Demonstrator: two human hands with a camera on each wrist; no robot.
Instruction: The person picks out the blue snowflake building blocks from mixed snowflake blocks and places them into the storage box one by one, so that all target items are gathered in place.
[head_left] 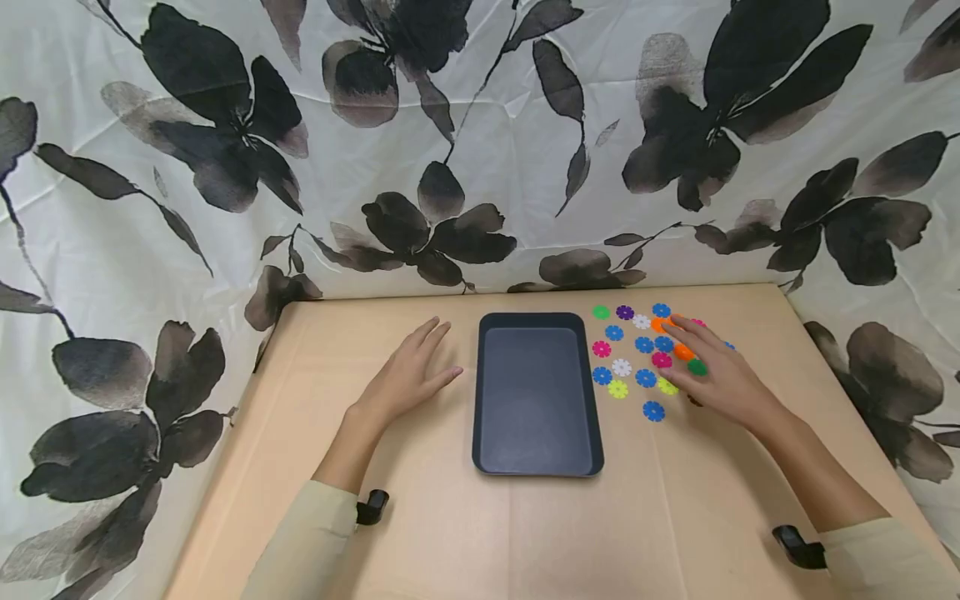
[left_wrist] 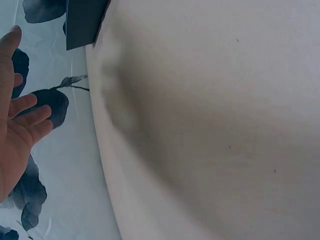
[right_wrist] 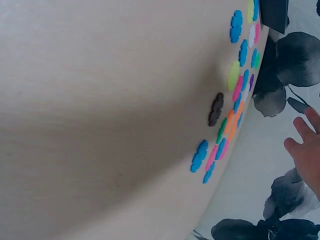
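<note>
The right hand (head_left: 716,372) lay flat with fingers straight and spread over a cluster of flower-shaped plastic discs (head_left: 636,354) on the right part of the tan table (head_left: 420,517), gripping none of them. Its fingertips covered an orange disc (head_left: 683,351) and sat beside a green disc (head_left: 697,367); a brown disc (right_wrist: 216,109) lay under the palm, seen from the right wrist view. The cluster sat just right of the dark rectangular tray (head_left: 537,393), apart from its right rim, and reached close to the table's far edge. The left hand (head_left: 408,377) rested open and flat on the table just left of the tray, holding nothing. Bare tabletop stretched wide toward the near edge. A floral curtain (head_left: 465,133) closed the far side.
</note>
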